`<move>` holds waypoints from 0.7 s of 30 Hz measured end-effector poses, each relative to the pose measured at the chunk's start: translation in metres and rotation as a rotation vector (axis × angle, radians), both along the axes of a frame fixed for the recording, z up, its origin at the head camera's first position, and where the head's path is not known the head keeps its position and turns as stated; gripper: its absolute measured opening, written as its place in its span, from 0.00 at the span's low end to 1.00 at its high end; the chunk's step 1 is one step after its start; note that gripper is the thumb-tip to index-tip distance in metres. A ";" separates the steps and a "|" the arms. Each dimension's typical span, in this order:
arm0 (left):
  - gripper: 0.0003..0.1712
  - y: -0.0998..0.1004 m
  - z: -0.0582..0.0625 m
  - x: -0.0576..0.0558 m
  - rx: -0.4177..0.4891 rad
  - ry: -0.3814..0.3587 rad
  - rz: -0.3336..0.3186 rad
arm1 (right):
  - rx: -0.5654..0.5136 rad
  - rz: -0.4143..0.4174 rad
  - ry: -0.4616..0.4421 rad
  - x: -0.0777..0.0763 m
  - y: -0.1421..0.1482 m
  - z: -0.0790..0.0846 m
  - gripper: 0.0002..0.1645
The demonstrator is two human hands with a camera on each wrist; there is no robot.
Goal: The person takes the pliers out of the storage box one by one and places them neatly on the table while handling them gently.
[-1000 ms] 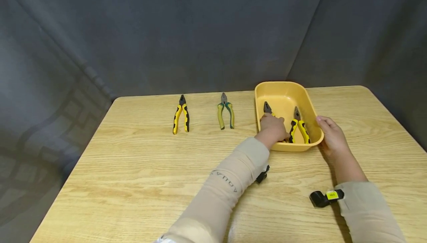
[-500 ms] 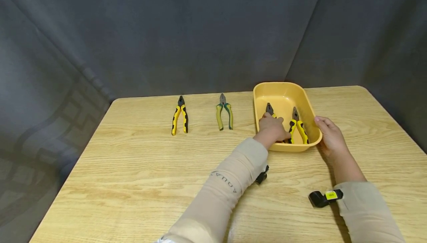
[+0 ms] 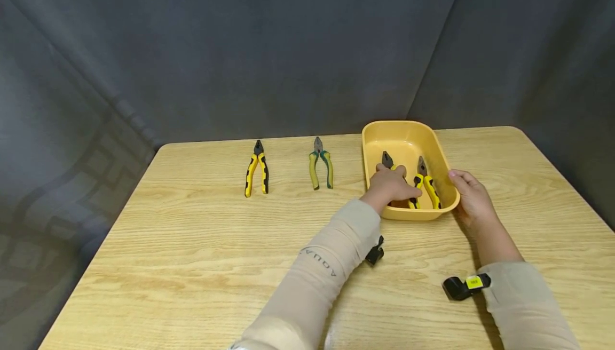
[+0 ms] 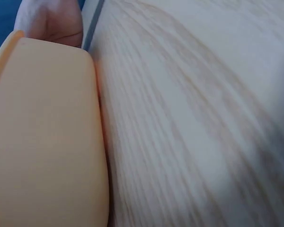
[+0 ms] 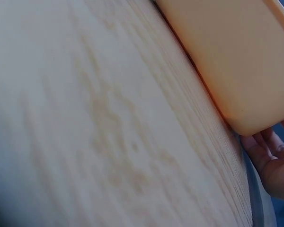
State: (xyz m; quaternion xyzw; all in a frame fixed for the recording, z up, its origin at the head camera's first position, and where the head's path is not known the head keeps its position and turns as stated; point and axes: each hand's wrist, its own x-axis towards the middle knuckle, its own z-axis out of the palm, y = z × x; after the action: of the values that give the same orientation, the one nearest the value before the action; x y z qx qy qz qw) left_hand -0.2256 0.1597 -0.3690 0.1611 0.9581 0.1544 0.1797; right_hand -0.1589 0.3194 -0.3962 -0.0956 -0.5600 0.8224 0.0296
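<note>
A yellow plastic tray sits at the right of the table, with two pairs of pliers lying in it. My left hand reaches inside, over the left pliers, and covers most of their handles; its thumb sticks out to the right. Just right of that thumb lie the other pliers, handles spread. My right hand holds the tray's right side at the rim. In the right wrist view, its fingers bend around the tray's outer wall. The left wrist view shows the tray wall, while the left fingertips stay hidden.
On the table, left of the tray, lie yellow-and-black pliers and green-handled pliers, both with jaws pointing away. A dark cloth backdrop rises behind the table's far edge.
The left pliers have shifted slightly right inside the tray under my left hand, whose thumb now sticks out farther. My right hand keeps its place on the tray. The head view has drifted slightly.
</note>
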 end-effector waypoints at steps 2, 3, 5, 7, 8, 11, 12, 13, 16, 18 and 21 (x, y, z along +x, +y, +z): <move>0.30 -0.002 0.001 0.000 0.064 -0.020 0.005 | 0.012 -0.002 -0.013 0.001 0.001 0.000 0.11; 0.29 -0.003 0.001 0.000 0.091 -0.027 0.007 | 0.015 -0.003 -0.016 0.001 0.001 0.000 0.11; 0.27 -0.004 0.003 0.000 0.139 -0.036 0.002 | 0.018 -0.006 -0.014 0.000 0.001 0.000 0.10; 0.25 -0.005 0.004 -0.001 0.174 -0.035 -0.008 | 0.012 -0.010 -0.003 0.000 0.000 0.000 0.09; 0.25 -0.006 0.005 -0.001 0.193 -0.039 -0.011 | 0.003 -0.011 0.002 -0.001 0.000 0.000 0.08; 0.23 -0.007 0.005 -0.001 0.252 -0.054 -0.004 | -0.008 -0.006 0.011 -0.001 -0.002 0.000 0.07; 0.23 -0.008 0.005 -0.001 0.275 -0.059 0.001 | -0.013 -0.006 0.015 -0.001 -0.002 0.001 0.07; 0.23 -0.008 0.005 -0.001 0.299 -0.064 0.006 | -0.012 -0.005 0.016 -0.001 -0.002 0.001 0.07; 0.23 -0.009 0.004 -0.002 0.357 -0.069 0.027 | -0.012 -0.010 0.018 -0.001 -0.003 0.001 0.07; 0.22 -0.010 0.004 -0.002 0.389 -0.071 0.037 | -0.016 -0.014 0.018 -0.001 -0.004 0.001 0.07; 0.23 -0.010 0.004 -0.002 0.422 -0.073 0.050 | -0.023 -0.014 0.007 -0.001 -0.004 0.000 0.08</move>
State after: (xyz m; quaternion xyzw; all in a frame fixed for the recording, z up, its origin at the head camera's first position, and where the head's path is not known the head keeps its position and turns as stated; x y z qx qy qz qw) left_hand -0.2278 0.1494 -0.3648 0.1656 0.9011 0.3616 0.1724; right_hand -0.1600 0.3152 -0.3963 -0.0968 -0.5499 0.8288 0.0363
